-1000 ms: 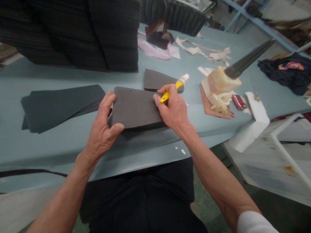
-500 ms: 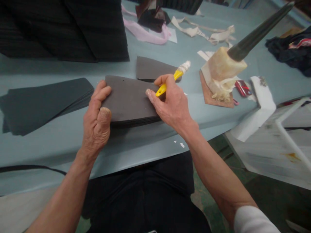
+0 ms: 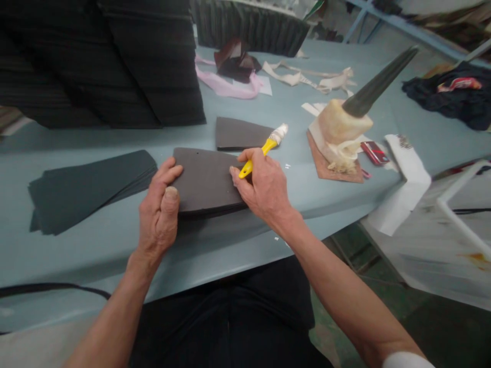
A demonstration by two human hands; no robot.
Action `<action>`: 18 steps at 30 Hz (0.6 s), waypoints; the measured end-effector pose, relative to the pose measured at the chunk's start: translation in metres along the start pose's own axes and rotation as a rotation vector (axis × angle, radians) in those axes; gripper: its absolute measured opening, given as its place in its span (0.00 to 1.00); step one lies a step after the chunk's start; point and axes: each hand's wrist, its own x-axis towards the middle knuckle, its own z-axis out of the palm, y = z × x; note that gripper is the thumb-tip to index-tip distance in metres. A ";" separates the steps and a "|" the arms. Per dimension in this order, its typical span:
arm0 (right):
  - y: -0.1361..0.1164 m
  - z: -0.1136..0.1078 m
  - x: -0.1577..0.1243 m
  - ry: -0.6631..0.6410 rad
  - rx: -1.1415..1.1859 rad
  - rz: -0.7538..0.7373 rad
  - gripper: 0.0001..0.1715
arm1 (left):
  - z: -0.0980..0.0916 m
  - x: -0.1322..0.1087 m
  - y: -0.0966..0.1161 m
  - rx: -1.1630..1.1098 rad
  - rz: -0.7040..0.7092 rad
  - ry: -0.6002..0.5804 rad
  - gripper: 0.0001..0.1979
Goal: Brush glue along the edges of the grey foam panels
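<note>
A stack of dark grey, tapered flat pieces (image 3: 205,179) lies in front of me, its edges roughly lined up. My left hand (image 3: 161,209) presses on the stack's left end, fingers curled round the edge. At the right end, my right hand (image 3: 266,186) touches the stack and also holds a yellow-handled brush (image 3: 269,144). White paste coats the bristles, which point up and away from me. Behind the stack sits a smaller grey pile (image 3: 241,134). Several fanned dark pieces (image 3: 90,191) lie to the left of my left hand.
Tall black stacks (image 3: 115,66) rise at the back left. To the right, a crusted, cream-coloured container (image 3: 339,120) with a dark cone-shaped piece stands on a brown board (image 3: 320,161). A red box (image 3: 375,153) and folded white strip (image 3: 410,174) lie beyond it.
The view has tilted up, so everything on the table appears lower. Both hands keep nearly the same places on the stack, and the brush stays in my right hand.
</note>
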 end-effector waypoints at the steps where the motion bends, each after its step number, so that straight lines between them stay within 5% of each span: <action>1: 0.000 0.000 0.001 -0.004 0.000 0.000 0.11 | -0.004 0.001 0.000 0.008 0.004 -0.032 0.30; 9: 0.001 0.000 0.006 -0.054 -0.014 0.017 0.12 | -0.033 0.039 0.021 0.213 0.143 -0.134 0.26; 13: 0.002 0.001 0.006 -0.041 -0.017 0.018 0.12 | -0.017 0.075 0.028 0.319 0.313 -0.372 0.33; 18: 0.005 0.001 0.007 -0.054 -0.002 -0.001 0.13 | 0.011 0.089 0.020 0.427 0.215 -0.555 0.31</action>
